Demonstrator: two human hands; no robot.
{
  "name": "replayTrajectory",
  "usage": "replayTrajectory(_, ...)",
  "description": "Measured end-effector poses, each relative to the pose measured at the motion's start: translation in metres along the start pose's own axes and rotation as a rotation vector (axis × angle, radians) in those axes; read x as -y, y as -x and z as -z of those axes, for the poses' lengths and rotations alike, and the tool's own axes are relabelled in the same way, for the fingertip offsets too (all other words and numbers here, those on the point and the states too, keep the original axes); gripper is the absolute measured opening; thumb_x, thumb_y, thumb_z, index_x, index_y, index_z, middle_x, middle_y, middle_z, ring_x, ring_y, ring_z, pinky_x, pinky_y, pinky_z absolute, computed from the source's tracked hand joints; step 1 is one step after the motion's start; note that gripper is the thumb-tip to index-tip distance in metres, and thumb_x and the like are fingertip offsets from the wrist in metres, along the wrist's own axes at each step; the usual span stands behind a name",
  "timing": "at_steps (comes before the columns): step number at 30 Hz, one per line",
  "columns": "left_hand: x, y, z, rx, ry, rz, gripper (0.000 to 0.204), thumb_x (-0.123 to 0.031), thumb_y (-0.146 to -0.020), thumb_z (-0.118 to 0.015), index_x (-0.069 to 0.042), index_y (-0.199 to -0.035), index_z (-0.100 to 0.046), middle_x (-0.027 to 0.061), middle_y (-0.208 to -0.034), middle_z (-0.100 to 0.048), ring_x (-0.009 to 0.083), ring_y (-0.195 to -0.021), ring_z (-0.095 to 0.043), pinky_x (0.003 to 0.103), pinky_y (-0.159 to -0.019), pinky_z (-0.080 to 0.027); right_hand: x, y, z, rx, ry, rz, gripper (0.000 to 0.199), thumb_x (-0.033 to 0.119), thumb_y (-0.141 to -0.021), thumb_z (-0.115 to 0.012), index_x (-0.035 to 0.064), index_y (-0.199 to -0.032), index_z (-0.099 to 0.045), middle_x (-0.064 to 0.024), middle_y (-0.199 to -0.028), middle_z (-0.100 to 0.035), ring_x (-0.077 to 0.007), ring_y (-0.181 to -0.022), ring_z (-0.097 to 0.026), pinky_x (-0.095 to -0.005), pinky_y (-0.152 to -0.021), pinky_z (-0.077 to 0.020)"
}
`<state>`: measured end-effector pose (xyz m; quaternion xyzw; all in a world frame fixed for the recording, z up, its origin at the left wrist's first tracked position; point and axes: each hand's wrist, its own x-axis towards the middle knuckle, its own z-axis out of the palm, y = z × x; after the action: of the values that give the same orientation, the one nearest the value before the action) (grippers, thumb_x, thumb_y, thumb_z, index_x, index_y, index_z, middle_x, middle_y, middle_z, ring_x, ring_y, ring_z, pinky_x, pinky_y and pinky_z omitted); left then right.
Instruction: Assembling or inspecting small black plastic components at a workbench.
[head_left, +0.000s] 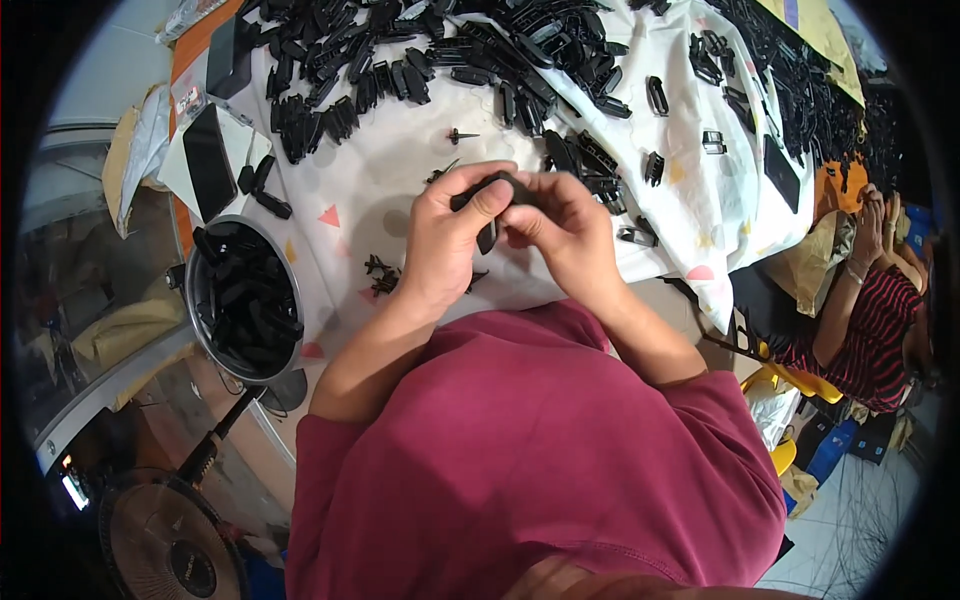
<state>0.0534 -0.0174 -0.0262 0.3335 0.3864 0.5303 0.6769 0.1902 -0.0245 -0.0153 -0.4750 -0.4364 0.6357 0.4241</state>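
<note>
Near the front edge of the cloth-covered table, my left hand (446,232) and my right hand (572,232) come together around a small black plastic piece (488,238). The left thumb presses on top of it, and the right fingers and thumb close on its other side. Fingers cover much of the piece, so its full shape is hidden. Small spiky black parts (382,274) lie beside my left wrist, and a single pin-like part (461,136) sits beyond my hands. Just past my right hand rest several elongated black plastic pieces (598,155).
A large heap of similar black pieces (400,75) spreads over the far side of the patterned white cloth (345,190). At left, a pot (293,275) holds more, near a dark phone (209,165). A fan (190,560) stands lower left. Another person (865,330) sits at right.
</note>
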Motion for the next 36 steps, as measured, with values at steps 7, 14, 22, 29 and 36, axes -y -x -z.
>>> replayTrajectory(7,0.016,-0.019,0.009,0.054,0.116,0.134,0.016,-0.014,-0.085,-0.056,-0.001,-0.093,-0.059,0.0046,-0.087,-0.061,0.0086,-0.071,-0.055,0.021,-0.059,-0.044,-0.015,-0.006,0.004,-0.114,0.270,0.021,0.027,0.012,-0.083,-0.060,-0.0041,-0.102,-0.053,-0.0068,-0.078,-0.062,-0.0075,-0.060,-0.056,-0.0198,-0.051,-0.0464)
replayTrajectory(14,0.007,-0.032,-0.004,-0.028,0.232,0.187,0.021,-0.018,-0.084,-0.058,-0.002,-0.098,-0.058,0.0055,-0.089,-0.061,0.0101,-0.075,-0.056,0.021,-0.059,-0.044,0.005,-0.017,0.011,-0.046,-0.091,-0.009,0.026,0.011,-0.083,-0.059,-0.0033,-0.104,-0.051,-0.0066,-0.078,-0.061,-0.0107,-0.062,-0.059,-0.0198,-0.053,-0.0465)
replayTrajectory(22,0.007,-0.022,0.000,-0.019,0.320,0.185,0.025,-0.025,-0.084,-0.058,-0.004,-0.097,-0.058,0.0061,-0.088,-0.061,0.0111,-0.072,-0.057,0.022,-0.056,-0.045,0.002,-0.014,0.010,-0.048,0.184,0.028,0.021,0.009,-0.083,-0.059,-0.0035,-0.098,-0.052,-0.0072,-0.074,-0.061,-0.0092,-0.062,-0.058,-0.0192,-0.053,-0.0457)
replayTrajectory(29,0.006,-0.080,0.030,-0.307,0.065,0.034,0.018,-0.008,-0.076,-0.061,0.001,-0.092,-0.057,0.0083,-0.079,-0.058,0.0157,-0.062,-0.060,0.025,-0.053,-0.048,0.019,-0.045,0.053,-0.357,0.495,0.185,0.019,0.015,-0.082,-0.059,0.0010,-0.095,-0.061,-0.0054,-0.078,-0.063,-0.0109,-0.060,-0.058,-0.0239,-0.052,-0.0448)
replayTrajectory(36,0.010,-0.103,-0.002,0.092,-1.640,-0.630,0.021,-0.011,-0.074,-0.052,-0.015,-0.091,-0.064,0.0067,-0.103,-0.056,0.0288,-0.072,-0.061,0.039,-0.063,-0.050,0.016,-0.067,0.041,-0.468,0.951,0.385,0.016,0.018,-0.078,-0.061,0.0055,-0.087,-0.064,-0.0096,-0.074,-0.063,-0.0181,-0.063,-0.059,-0.0280,-0.059,-0.0447)
